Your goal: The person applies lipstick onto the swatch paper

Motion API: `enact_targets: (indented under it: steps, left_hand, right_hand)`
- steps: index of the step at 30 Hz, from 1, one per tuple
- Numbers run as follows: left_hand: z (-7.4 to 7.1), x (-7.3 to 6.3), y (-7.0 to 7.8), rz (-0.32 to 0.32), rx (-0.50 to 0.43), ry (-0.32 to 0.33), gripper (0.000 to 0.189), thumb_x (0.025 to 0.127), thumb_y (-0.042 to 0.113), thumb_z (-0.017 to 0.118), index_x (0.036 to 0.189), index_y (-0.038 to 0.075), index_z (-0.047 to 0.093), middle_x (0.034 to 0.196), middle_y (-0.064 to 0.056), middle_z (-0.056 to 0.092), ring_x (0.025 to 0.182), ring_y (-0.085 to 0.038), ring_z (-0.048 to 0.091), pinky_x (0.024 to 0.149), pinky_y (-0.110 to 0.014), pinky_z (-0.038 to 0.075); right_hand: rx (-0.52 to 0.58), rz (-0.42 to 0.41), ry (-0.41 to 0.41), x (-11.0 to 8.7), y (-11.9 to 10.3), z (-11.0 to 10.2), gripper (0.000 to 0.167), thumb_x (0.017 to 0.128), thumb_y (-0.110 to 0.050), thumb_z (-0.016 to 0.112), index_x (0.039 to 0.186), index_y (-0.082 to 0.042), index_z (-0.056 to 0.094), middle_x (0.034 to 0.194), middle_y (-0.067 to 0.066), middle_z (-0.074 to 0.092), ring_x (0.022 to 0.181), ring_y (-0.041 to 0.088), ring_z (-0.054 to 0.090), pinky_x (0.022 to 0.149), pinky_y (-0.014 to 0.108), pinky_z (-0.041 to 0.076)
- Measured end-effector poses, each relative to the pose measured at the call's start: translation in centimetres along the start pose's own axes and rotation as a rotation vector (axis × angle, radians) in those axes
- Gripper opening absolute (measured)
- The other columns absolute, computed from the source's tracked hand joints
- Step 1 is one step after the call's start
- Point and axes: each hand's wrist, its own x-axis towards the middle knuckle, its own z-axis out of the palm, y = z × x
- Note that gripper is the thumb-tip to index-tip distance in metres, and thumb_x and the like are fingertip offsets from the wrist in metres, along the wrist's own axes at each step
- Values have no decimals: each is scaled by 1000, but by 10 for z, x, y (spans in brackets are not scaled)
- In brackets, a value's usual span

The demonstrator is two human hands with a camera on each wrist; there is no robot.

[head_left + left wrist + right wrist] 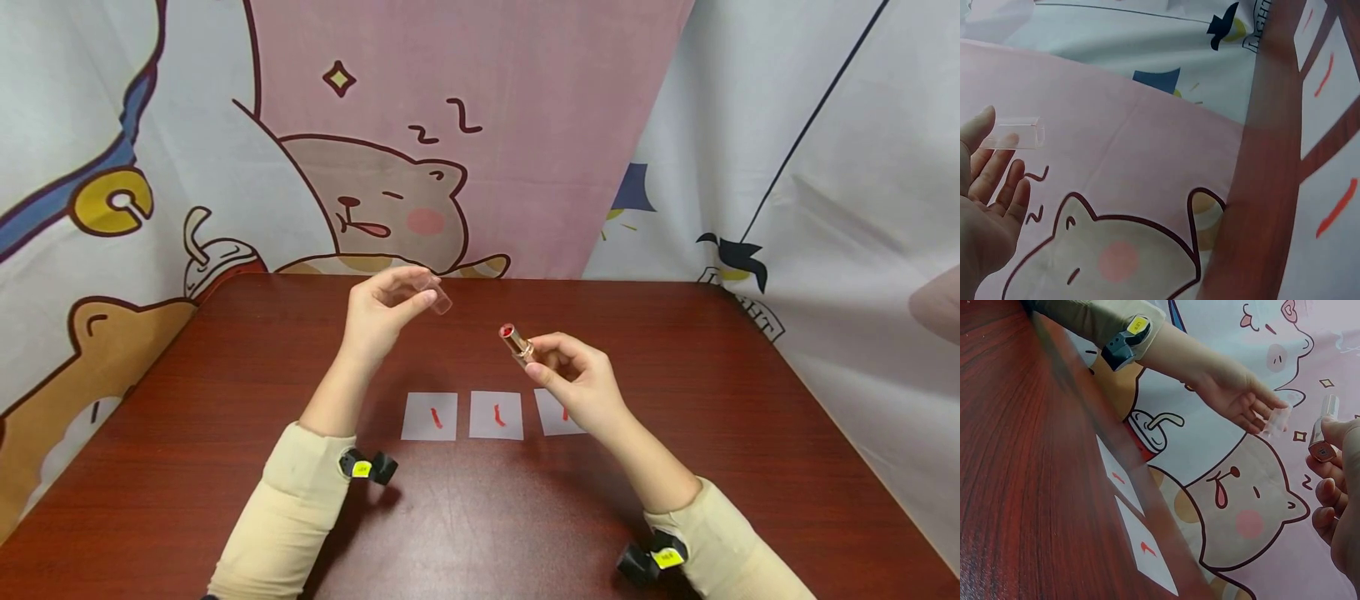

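Observation:
My left hand (381, 310) pinches a clear lipstick cap (441, 298) between thumb and fingers, raised above the far half of the table. In the left wrist view the see-through cap (1022, 132) sticks out past the thumb. My right hand (581, 379) holds a gold lipstick (517, 343), its red tip facing up and to the left. The right wrist view shows the lipstick's base (1322, 450) under the thumb. Cap and lipstick are apart. Below the hands lie three white paper squares, the left (420, 417), middle (483, 417) and right (551, 417), each with a red stroke; my right hand partly covers the right one.
The dark red wooden table (187, 467) reaches back to a cartoon-printed cloth (540, 150) hanging behind it. A black wrist camera (371, 467) sits on the left sleeve and another (652, 560) on the right.

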Motion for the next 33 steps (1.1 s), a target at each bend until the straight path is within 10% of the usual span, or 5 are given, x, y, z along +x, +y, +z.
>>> enact_targets:
  steps: [33]
  left_hand:
    - [35,-11,40,0,-276,35,42,83,-18,60,98,20,71,93,-3,72,89,-17,67,80,-28,50]
  right_hand:
    - [10,9,-8,-1,1,1,22,81,13,67,102,5,65,71,1,61,61,10,53,55,21,44]
